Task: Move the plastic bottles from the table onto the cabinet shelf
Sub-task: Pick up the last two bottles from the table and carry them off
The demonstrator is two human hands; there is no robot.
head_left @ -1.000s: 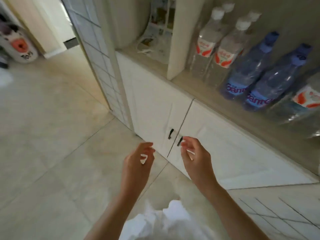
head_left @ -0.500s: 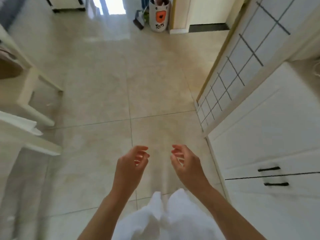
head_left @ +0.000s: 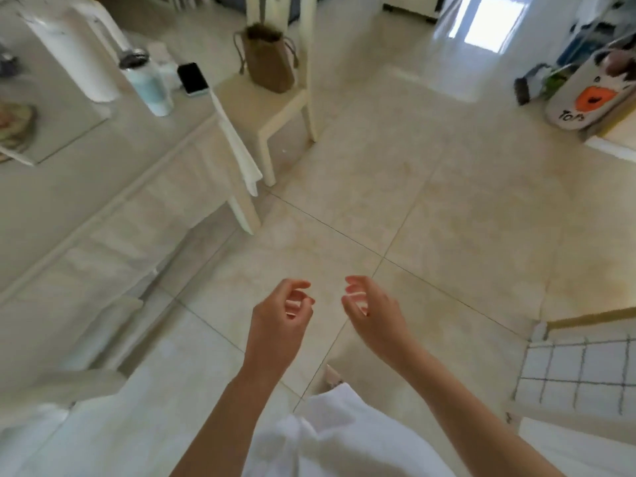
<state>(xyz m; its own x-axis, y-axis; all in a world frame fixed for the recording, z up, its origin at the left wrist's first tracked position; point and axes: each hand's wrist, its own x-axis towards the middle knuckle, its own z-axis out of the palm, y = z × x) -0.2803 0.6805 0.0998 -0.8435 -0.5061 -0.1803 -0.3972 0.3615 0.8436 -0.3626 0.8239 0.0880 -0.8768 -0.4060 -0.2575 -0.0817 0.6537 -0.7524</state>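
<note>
My left hand (head_left: 280, 320) and my right hand (head_left: 373, 313) hang in front of me over the tiled floor, fingers loosely curled and holding nothing. The table (head_left: 103, 166) fills the left of the view, well away from both hands. On its far end stand a pale blue bottle (head_left: 148, 84) with a dark cap and a tall white cylinder (head_left: 74, 46). A black phone (head_left: 192, 79) lies beside the bottle. The cabinet shelf and its bottles are out of view.
A cream chair (head_left: 278, 98) with a brown bag (head_left: 268, 58) on its seat stands past the table's corner. Another chair (head_left: 79, 376) sits at the lower left. A white bin with an orange mark (head_left: 585, 98) is at the far right. A gridded panel (head_left: 578, 373) is at the lower right.
The view has swung left, away from the cabinet and its bottles, across the floor to the table. Both hands stay empty and held in front.
</note>
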